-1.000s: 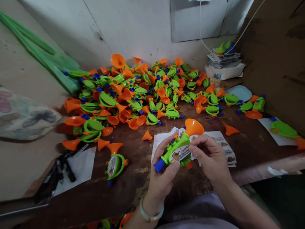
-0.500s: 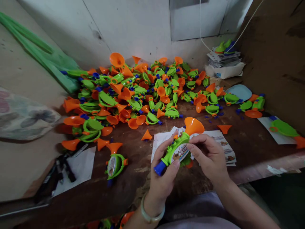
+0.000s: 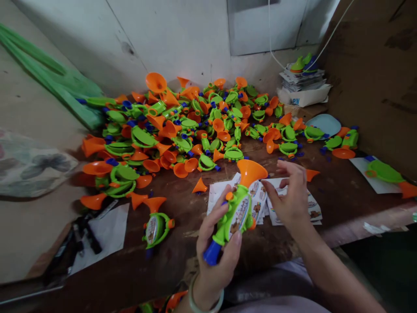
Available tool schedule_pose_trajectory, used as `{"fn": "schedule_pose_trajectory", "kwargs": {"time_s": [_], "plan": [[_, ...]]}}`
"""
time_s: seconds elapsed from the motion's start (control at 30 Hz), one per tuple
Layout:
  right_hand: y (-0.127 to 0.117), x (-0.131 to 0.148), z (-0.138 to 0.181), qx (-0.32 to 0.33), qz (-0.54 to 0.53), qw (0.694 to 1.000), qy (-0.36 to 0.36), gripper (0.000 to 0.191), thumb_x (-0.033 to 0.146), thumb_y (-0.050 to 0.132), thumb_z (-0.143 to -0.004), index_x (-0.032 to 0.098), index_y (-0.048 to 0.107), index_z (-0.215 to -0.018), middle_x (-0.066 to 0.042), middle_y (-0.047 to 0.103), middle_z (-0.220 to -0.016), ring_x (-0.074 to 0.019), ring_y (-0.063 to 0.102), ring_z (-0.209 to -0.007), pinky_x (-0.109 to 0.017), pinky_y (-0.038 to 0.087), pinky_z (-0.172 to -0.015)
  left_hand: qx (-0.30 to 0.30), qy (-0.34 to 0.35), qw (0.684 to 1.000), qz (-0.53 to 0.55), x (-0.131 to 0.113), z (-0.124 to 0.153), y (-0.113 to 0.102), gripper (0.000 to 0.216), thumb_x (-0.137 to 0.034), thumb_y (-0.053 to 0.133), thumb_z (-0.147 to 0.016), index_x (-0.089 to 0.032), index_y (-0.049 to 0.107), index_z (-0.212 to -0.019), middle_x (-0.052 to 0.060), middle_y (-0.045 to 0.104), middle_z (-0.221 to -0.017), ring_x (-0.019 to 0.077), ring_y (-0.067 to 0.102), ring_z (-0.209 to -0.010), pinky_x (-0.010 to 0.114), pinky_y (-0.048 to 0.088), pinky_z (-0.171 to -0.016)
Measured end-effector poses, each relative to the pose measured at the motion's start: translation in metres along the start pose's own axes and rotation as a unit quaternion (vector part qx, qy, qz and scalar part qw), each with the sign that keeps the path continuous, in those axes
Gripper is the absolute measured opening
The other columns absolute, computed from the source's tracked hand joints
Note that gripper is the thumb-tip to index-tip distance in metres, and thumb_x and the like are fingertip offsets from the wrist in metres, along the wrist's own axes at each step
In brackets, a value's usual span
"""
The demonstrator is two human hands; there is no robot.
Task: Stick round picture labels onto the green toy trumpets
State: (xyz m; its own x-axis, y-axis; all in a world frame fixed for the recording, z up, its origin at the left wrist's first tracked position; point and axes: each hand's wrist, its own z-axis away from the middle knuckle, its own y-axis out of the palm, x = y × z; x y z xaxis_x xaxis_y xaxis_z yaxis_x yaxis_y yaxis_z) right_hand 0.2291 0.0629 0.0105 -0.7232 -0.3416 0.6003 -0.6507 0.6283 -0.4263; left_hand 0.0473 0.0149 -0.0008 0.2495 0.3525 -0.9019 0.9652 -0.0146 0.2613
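My left hand (image 3: 215,243) grips a green toy trumpet (image 3: 237,208) with an orange bell, a blue mouthpiece and a picture sticker on its side, held tilted above the table's front. My right hand (image 3: 289,195) is off the toy, fingers spread, hovering over the white sticker sheets (image 3: 312,208) just to the right. Another stickered trumpet (image 3: 156,226) lies on the brown table (image 3: 182,208) to the left.
A big heap of green and orange toy trumpets (image 3: 182,126) fills the back of the table. More toys (image 3: 384,171) lie at the right, on white paper. A stack of papers and a box (image 3: 302,84) stands in the back corner. Black markers (image 3: 86,230) lie at front left.
My right hand let go of the trumpet and moved right over the sticker sheets. My left hand tilted the trumpet more upright and drew it nearer.
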Motion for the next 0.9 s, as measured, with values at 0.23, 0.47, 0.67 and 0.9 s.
{"fn": "schedule_pose_trajectory", "kwargs": {"time_s": [0.23,0.47,0.67,0.9], "plan": [[0.007,-0.064,-0.007,0.292,0.129,0.946,0.055,0.051,0.042,0.068,-0.095,0.019,0.059,-0.140,-0.019,0.073,-0.131,-0.0396,0.062,-0.127,-0.057,0.050,-0.105,0.024,0.040,0.899,-0.435,0.008,-0.019,-0.104,0.043,-0.022,0.072,-0.091,-0.031,0.072,-0.133,0.009,0.052,-0.166,0.0391,0.046,-0.155,0.061,0.034,-0.129],[0.029,-0.078,0.011,0.367,0.130,0.916,0.102,0.083,0.027,0.089,-0.072,0.021,0.057,-0.148,-0.022,0.071,-0.138,-0.0481,0.049,-0.146,-0.070,0.035,-0.113,0.115,-0.064,0.765,-0.630,0.040,-0.010,-0.162,0.057,-0.037,0.070,-0.092,-0.020,0.065,-0.146,0.021,0.034,-0.174,0.0513,-0.003,-0.165,0.081,0.014,-0.125],[0.025,-0.083,0.011,0.284,0.009,0.946,0.156,0.047,0.020,0.070,-0.085,0.021,0.062,-0.131,-0.017,0.074,-0.123,-0.0370,0.065,-0.121,-0.059,0.046,-0.106,0.056,-0.072,0.895,-0.437,0.058,-0.004,-0.090,0.068,-0.040,0.070,-0.093,-0.022,0.052,-0.156,0.019,0.037,-0.174,0.0398,0.016,-0.167,0.066,0.022,-0.131],[0.012,-0.070,0.009,0.199,-0.202,0.930,0.233,0.039,0.038,0.062,-0.094,0.026,0.051,-0.129,0.001,0.065,-0.094,-0.0150,0.064,-0.069,-0.028,0.055,-0.062,-0.046,-0.325,0.938,0.111,0.051,-0.005,-0.022,0.085,-0.060,0.093,-0.070,-0.019,0.067,-0.140,0.022,0.061,-0.156,0.0412,0.056,-0.147,0.055,0.047,-0.121]]}}
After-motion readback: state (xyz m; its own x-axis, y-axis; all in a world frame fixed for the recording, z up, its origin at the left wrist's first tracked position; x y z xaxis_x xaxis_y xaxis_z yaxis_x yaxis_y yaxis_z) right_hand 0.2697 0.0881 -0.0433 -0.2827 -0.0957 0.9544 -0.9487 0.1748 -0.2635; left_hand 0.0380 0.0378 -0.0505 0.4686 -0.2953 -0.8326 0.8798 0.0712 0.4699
